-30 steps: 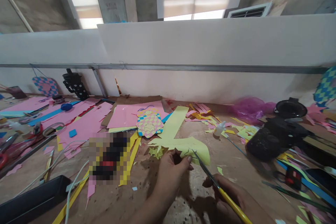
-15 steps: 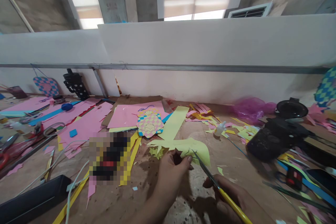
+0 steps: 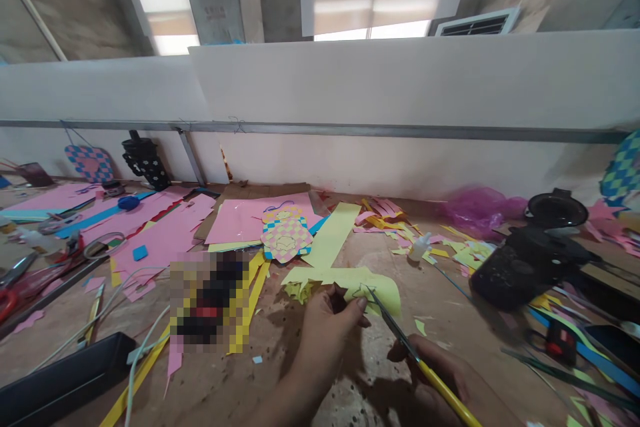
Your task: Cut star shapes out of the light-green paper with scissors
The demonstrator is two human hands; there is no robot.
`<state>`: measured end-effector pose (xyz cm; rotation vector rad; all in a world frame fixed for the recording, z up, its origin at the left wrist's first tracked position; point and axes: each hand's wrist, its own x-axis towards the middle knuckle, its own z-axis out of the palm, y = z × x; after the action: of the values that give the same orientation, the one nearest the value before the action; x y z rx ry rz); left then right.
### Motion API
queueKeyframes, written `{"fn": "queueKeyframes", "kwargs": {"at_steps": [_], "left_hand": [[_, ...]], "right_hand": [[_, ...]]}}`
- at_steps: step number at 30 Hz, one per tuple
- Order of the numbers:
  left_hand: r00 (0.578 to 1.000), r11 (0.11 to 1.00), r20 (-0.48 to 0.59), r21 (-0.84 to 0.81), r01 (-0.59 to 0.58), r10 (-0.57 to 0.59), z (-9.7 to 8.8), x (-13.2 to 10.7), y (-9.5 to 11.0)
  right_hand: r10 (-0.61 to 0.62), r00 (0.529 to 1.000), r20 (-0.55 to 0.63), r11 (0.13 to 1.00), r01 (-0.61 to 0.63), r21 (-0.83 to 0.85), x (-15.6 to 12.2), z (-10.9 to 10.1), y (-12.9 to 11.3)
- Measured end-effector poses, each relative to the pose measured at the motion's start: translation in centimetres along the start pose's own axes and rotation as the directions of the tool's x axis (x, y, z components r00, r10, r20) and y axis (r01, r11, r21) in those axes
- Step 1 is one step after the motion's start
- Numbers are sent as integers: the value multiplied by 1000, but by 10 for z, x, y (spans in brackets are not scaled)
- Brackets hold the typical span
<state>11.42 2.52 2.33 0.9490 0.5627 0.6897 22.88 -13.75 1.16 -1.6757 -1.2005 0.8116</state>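
A pale yellow-green paper strip (image 3: 387, 288) with a small pencilled shape curves up above the tabletop. My left hand (image 3: 323, 337) pinches its lower edge between thumb and fingers. In my right hand (image 3: 454, 363) is a slim craft knife (image 3: 440, 387) with a yellow handle, its narrow metal tip touching or almost touching the drawn outline. Crumpled yellow-green scraps (image 3: 299, 291) lie just left of my left fingertips. Behind the strip, another yellow-green strip (image 3: 333, 233) slants away, beside a checkered paper figure (image 3: 286, 238).
Pink sheets (image 3: 170, 233) and a black power strip (image 3: 65, 373) lie to the left. On the right stand a small glue bottle (image 3: 419, 248) and a black open-lidded cup (image 3: 525, 267), with a purple plastic bag (image 3: 475, 209) behind. Paper scraps are scattered around. A white panel (image 3: 380, 87) rises at the back.
The view has shifted very slightly. Both hands, the paper strip and the knife stay almost where they were.
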Motion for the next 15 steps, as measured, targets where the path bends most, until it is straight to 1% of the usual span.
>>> {"fn": "queueKeyframes", "kwargs": {"at_steps": [3,8,11,15], "left_hand": [[1000,1000,2,-9,4,-4,0,0,-1],[1000,1000,-9,2,12,-12,-1,2,-4],[1000,999,-13,-25,24,-24,-1,2,-4],[999,999,-2,-35,39,-39,0,2,0]], "right_hand": [[6,1000,-27,1000,-6,-11,0,0,-1],[26,997,70,1000,-26,1,0,-1,-2],[14,999,38,1000,-14,13,0,0,7],[0,1000,-7,1000,0,-23,2,1,18]]}}
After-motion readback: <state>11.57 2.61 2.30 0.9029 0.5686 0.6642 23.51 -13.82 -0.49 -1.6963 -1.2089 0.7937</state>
